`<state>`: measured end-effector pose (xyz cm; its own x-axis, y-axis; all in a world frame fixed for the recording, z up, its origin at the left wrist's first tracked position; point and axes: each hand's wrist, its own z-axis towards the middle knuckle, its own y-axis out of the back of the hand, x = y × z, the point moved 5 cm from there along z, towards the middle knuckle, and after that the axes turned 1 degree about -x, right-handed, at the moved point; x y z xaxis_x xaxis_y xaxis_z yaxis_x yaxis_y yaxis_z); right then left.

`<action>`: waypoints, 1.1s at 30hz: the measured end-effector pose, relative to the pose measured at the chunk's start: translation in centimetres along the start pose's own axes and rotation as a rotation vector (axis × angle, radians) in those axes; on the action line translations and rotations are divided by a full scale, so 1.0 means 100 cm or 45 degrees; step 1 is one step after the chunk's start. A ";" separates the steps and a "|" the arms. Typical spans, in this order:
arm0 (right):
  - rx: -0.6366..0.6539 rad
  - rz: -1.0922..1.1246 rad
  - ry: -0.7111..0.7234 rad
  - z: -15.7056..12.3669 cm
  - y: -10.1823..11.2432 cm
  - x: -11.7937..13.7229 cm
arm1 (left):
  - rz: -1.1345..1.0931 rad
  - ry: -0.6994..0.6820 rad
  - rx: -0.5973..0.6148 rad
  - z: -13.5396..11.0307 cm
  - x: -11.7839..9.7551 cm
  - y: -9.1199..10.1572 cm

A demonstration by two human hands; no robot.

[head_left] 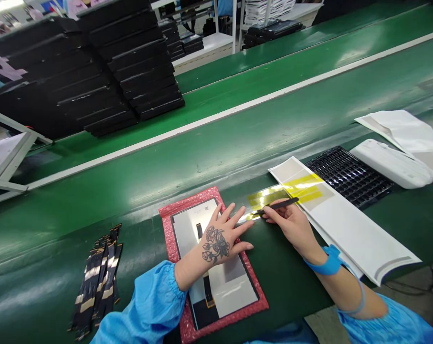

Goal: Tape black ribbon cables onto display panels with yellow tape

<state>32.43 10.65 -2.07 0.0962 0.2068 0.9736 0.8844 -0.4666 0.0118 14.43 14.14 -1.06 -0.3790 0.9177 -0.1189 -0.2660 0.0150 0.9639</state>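
Observation:
My left hand [221, 236] lies flat with spread fingers on a grey display panel [216, 267] that rests on a pink foam mat [169, 234]. Its fingertips reach a clear strip carrying yellow tape pieces [264, 198]. My right hand [290, 224] grips black tweezers [279, 206], whose tip touches the strip's near end. A blue wrist strap [329, 263] circles my right wrist.
A long white backing sheet with yellow tape [345, 224] lies right of the hands, beside a black grid tray [348, 174] and a white pad [391, 162]. Several black flex cables [98, 277] lie at the left. Stacked black trays [94, 67] stand beyond the conveyor.

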 end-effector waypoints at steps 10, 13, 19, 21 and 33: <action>-0.163 0.312 -0.089 -0.022 0.006 0.013 | -0.016 -0.060 -0.119 0.000 -0.001 0.005; -0.277 0.353 -0.099 -0.045 0.008 0.013 | -0.082 -0.056 -0.236 -0.014 0.000 0.027; -0.129 0.259 -0.242 -0.112 -0.016 -0.009 | -0.401 0.421 -0.476 -0.104 -0.002 0.084; 0.000 0.230 -0.296 -0.131 -0.033 -0.019 | -0.446 0.572 -0.522 -0.137 -0.008 0.092; 0.177 0.110 -0.233 -0.154 -0.082 -0.029 | -0.417 0.795 -0.686 -0.183 -0.052 0.065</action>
<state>17.86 0.60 -1.51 0.2442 0.3297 0.9120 0.9225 -0.3690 -0.1136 -1.53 2.23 1.46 -0.5835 0.5135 -0.6291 -0.7672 -0.0946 0.6344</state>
